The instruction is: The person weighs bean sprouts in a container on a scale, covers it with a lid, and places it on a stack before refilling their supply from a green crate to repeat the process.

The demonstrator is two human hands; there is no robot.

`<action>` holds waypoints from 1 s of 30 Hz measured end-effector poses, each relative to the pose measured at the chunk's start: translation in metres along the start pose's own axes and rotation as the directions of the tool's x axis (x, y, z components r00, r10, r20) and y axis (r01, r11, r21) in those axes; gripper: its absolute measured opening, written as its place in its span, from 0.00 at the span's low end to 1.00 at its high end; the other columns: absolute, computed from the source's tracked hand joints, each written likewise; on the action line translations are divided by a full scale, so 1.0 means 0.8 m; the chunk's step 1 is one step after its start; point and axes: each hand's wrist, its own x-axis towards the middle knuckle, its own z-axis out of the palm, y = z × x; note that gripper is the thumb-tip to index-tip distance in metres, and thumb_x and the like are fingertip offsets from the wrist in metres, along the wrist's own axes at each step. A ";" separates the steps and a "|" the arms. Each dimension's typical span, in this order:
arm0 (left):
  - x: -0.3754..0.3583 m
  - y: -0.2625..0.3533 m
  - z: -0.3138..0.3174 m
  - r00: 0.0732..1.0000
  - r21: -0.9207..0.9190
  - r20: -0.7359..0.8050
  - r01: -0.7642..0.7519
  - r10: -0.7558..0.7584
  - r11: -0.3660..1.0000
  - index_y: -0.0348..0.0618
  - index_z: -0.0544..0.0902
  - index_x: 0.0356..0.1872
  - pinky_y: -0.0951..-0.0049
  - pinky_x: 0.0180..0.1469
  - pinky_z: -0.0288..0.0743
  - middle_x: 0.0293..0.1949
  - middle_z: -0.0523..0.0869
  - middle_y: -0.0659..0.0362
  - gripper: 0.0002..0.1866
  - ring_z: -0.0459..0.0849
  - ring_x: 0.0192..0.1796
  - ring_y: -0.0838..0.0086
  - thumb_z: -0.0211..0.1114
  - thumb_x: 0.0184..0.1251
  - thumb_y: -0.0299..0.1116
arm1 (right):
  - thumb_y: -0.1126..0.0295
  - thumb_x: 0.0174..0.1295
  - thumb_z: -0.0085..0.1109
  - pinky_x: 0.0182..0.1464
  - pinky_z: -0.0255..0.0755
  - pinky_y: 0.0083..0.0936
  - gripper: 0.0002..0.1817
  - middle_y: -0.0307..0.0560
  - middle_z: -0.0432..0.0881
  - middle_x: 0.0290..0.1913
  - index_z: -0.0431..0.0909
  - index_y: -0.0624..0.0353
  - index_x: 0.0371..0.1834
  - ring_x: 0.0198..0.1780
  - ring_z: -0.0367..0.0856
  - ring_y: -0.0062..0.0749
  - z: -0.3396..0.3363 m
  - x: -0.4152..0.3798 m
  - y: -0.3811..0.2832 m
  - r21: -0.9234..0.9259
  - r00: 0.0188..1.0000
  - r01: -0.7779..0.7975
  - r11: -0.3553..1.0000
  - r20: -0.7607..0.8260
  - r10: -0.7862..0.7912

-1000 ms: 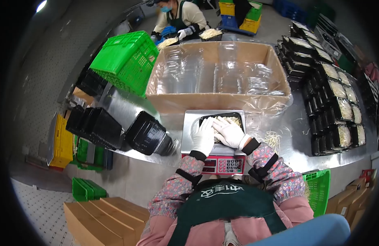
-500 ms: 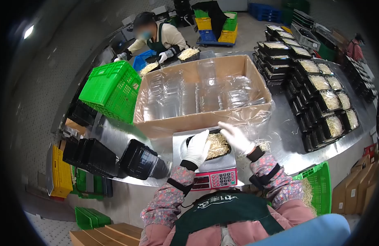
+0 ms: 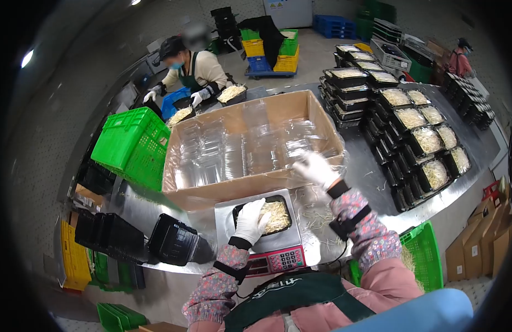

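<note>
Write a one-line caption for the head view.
Gloved left hand on a black tray of bean sprouts atop a digital scale, right hand raised by a carton of clear plastic lids.

Tray (image 3: 276, 217) on scale (image 3: 296, 239); carton (image 3: 211, 190) behind; crate (image 3: 135, 145) left; stacked packs (image 3: 427, 141) right.

1. The gloved left hand (image 3: 250, 222) is palm down, fingers lightly bent.
2. The gloved right hand (image 3: 317, 169) is open, fingers pointing left.
3. Left forearm (image 3: 220, 271) and right forearm (image 3: 362, 218) cross the table's (image 3: 366, 177) near edge.
</note>
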 end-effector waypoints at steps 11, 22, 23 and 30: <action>-0.070 -0.007 -0.080 0.885 -0.315 -0.260 0.301 -0.387 0.900 0.38 0.79 0.55 0.64 0.63 0.67 0.53 0.81 0.49 0.15 0.77 0.58 0.58 0.56 0.71 0.32 | 0.65 0.48 0.71 0.48 0.75 0.35 0.11 0.50 0.84 0.34 0.87 0.57 0.34 0.42 0.82 0.45 -0.051 0.065 0.097 -0.179 0.923 0.106 0.978 0.383 -0.030; -0.113 -0.018 -0.092 0.732 -0.691 -0.081 0.448 -0.677 0.567 0.36 0.75 0.60 0.78 0.38 0.80 0.48 0.83 0.50 0.22 0.85 0.44 0.74 0.53 0.76 0.43 | 0.70 0.55 0.66 0.41 0.73 0.27 0.06 0.44 0.79 0.29 0.85 0.58 0.35 0.36 0.79 0.37 -0.174 0.026 -0.035 -0.076 0.950 0.312 0.947 0.046 -0.310; -0.109 -0.020 -0.098 0.709 -0.844 0.048 0.406 -0.704 0.351 0.35 0.73 0.61 0.78 0.33 0.79 0.48 0.83 0.49 0.27 0.85 0.42 0.73 0.50 0.76 0.49 | 0.71 0.55 0.66 0.41 0.73 0.26 0.06 0.43 0.80 0.30 0.85 0.58 0.35 0.37 0.79 0.36 -0.181 0.016 -0.060 0.111 0.950 0.308 0.945 0.013 -0.311; -0.036 0.027 -0.141 0.766 -0.821 0.535 0.371 -0.357 -0.434 0.38 0.54 0.73 0.83 0.16 0.68 0.53 0.80 0.47 0.39 0.84 0.32 0.72 0.47 0.73 0.58 | 0.63 0.50 0.71 0.55 0.70 0.35 0.14 0.43 0.83 0.50 0.86 0.56 0.39 0.50 0.79 0.39 -0.092 -0.050 -0.144 0.474 0.538 0.703 0.529 0.131 -0.833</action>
